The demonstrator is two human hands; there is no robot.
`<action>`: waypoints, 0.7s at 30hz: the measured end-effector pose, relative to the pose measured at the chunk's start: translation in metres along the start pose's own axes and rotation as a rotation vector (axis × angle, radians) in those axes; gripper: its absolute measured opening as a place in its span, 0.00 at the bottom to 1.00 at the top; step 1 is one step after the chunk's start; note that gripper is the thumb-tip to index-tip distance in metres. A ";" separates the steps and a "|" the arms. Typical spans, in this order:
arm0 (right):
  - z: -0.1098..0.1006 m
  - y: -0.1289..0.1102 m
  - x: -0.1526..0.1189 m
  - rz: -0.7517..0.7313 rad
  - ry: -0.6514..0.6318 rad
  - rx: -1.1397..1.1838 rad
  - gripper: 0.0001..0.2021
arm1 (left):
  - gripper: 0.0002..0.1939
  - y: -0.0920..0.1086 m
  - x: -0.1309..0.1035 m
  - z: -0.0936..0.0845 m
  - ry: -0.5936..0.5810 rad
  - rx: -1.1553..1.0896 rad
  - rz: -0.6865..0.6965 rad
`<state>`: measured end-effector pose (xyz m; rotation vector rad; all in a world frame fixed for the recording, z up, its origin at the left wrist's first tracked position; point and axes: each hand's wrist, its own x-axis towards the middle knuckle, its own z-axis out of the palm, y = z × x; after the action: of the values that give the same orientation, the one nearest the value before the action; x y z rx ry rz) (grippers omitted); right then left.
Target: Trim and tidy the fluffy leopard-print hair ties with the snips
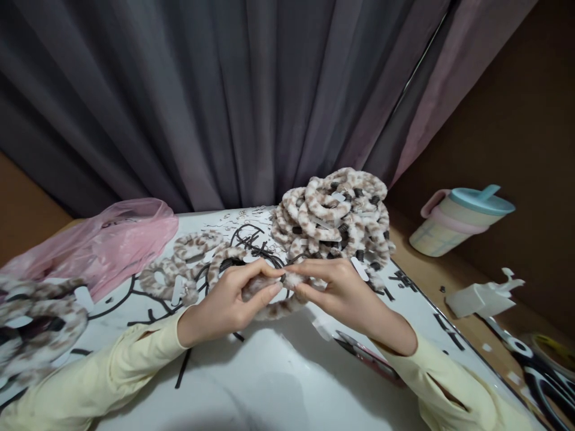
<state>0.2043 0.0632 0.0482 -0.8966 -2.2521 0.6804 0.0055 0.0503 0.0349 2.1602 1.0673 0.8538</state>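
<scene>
One furry loop point(294, 279) sits between the left hand point(224, 302) and right hand point(344, 293), both pinched narrow on it; its join seems unfinished, though fingers hide much. Beyond the right hand, heaped loops point(314, 224) look done; near the left, a dark cord point(182, 368) lies unused.

head-worn camera, facing forward and steeply down over a near tabletop, edges stretched, perhaps slightly soft

Dim, uneven indoor light leaves the curtain point(265, 102) and corners dark, while a soft sheen and faint shadows lie on my white counter point(269, 371); wide-angle stretching bends the edges, and fine details look smeared.
</scene>
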 end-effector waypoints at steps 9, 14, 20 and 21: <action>0.003 0.001 0.000 0.051 -0.010 -0.059 0.09 | 0.07 -0.004 0.001 0.011 0.017 0.029 0.082; 0.001 -0.002 0.002 0.163 -0.058 0.002 0.08 | 0.08 -0.004 0.003 0.006 -0.069 -0.028 0.001; 0.000 0.006 0.004 0.228 -0.060 0.080 0.05 | 0.10 -0.005 0.009 0.002 -0.144 -0.326 -0.209; 0.002 0.007 0.003 0.211 -0.003 0.053 0.06 | 0.10 -0.007 0.011 0.002 -0.137 -0.401 -0.258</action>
<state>0.2043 0.0701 0.0433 -1.1174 -2.1502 0.8316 0.0092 0.0621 0.0318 1.6815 0.9826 0.7178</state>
